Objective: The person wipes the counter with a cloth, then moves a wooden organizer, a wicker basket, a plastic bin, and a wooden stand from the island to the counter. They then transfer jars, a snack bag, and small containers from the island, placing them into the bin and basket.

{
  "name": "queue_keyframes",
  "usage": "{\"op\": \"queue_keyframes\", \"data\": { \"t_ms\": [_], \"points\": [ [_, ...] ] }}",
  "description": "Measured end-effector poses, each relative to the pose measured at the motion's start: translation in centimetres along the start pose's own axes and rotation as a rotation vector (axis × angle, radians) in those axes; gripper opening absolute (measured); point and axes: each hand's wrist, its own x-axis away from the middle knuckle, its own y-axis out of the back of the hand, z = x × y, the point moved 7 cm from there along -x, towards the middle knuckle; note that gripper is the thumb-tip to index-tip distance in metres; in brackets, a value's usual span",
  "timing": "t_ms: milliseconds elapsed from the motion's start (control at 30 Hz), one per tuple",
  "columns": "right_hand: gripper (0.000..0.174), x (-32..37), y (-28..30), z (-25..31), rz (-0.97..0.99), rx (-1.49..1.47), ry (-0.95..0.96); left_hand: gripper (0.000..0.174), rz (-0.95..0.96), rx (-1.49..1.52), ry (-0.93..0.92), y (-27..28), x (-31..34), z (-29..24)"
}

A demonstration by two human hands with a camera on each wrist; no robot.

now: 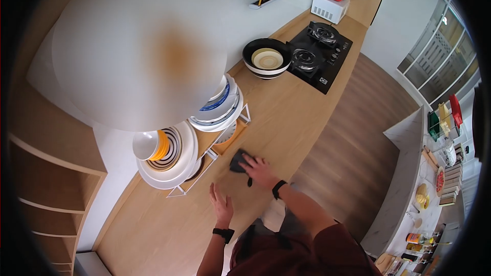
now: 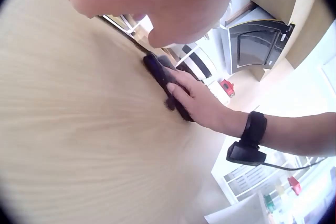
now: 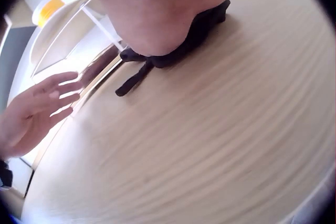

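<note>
On the wooden counter (image 1: pixel 286 122) lies a dark grey cloth (image 1: pixel 236 161), a narrow strip of it trailing toward the person. My right hand (image 1: pixel 262 171) holds the cloth down against the wood; in the left wrist view, thumb and fingers grip the folded cloth (image 2: pixel 157 71). In the right wrist view the palm hides much of the cloth (image 3: pixel 207 29). My left hand (image 1: pixel 221 205) hovers near the counter, left of the cloth, fingers spread and holding nothing.
Beside the cloth, a white wire rack (image 1: pixel 208 154) bears plates (image 1: pixel 146 174), bowls and a yellow-striped cup (image 1: pixel 148 145). Farther along stand stacked bowls (image 1: pixel 267 59) and a black gas stove (image 1: pixel 322 53). A large pale round shape (image 1: pixel 117 46) blocks the upper left.
</note>
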Motion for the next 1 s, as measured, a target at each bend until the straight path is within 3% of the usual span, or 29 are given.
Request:
{"op": "queue_keyframes", "data": {
  "t_ms": [133, 200, 367, 433, 467, 500, 533, 567, 633, 700, 833, 900, 1000],
  "points": [
    [0.054, -0.4, 1.0, -11.0, -0.041, 0.112, -0.139, 0.067, 0.051, -0.113, -0.103, -5.5, -1.7, 0.2],
    [0.057, -0.1, 1.6, -17.2, -0.146, 0.151, -0.277, 0.064, 0.075, -0.133, -0.078, -7.4, -2.7, -1.5],
    [0.058, 1.7, 5.0, -31.7, -0.162, 0.179, -0.455, 0.064, 0.094, -0.154, -0.044, -13.1, -5.9, -5.6],
    [0.058, 3.1, 6.3, -36.6, -0.152, 0.175, -0.520, 0.081, 0.108, -0.355, 0.029, -15.3, -6.0, -5.6],
    [0.059, 4.1, 7.8, -39.1, -0.105, 0.159, -0.660, 0.081, 0.111, -0.369, 0.040, -16.0, -6.3, -5.9],
    [0.059, 5.1, 8.5, -41.4, -0.058, 0.144, -0.800, 0.093, 0.127, -0.401, 0.151, -16.7, -6.8, -5.5],
    [0.059, 5.7, 8.4, -42.8, -0.058, 0.134, -0.797, 0.105, 0.139, -0.429, 0.258, -17.3, -7.5, -5.2],
    [0.060, 6.7, 8.8, -43.5, -0.115, 0.142, -0.804, 0.105, 0.134, -0.435, 0.260, -18.0, -8.1, -5.7],
    [0.060, 7.8, 8.2, -43.1, -0.169, 0.130, -0.816, 0.118, 0.266, -0.548, 0.422, -19.4, -7.8, -4.7],
    [0.060, 6.8, 7.2, -40.0, -0.141, 0.136, -0.776, 0.119, 0.290, -0.556, 0.450, -19.5, -8.1, -4.8],
    [0.057, 0.8, 4.4, -29.2, 0.066, -0.026, -0.351, 0.122, 0.348, -0.546, 0.510, -19.6, -8.1, -4.6],
    [0.056, -2.4, 3.6, -24.4, 0.026, -0.131, -0.119, 0.122, 0.341, -0.547, 0.525, -19.6, -8.3, -4.6],
    [0.053, -7.6, 2.3, -21.4, -0.050, -0.135, -0.042, 0.122, 0.341, -0.543, 0.536, -19.7, -8.1, -4.7]
  ]
}}
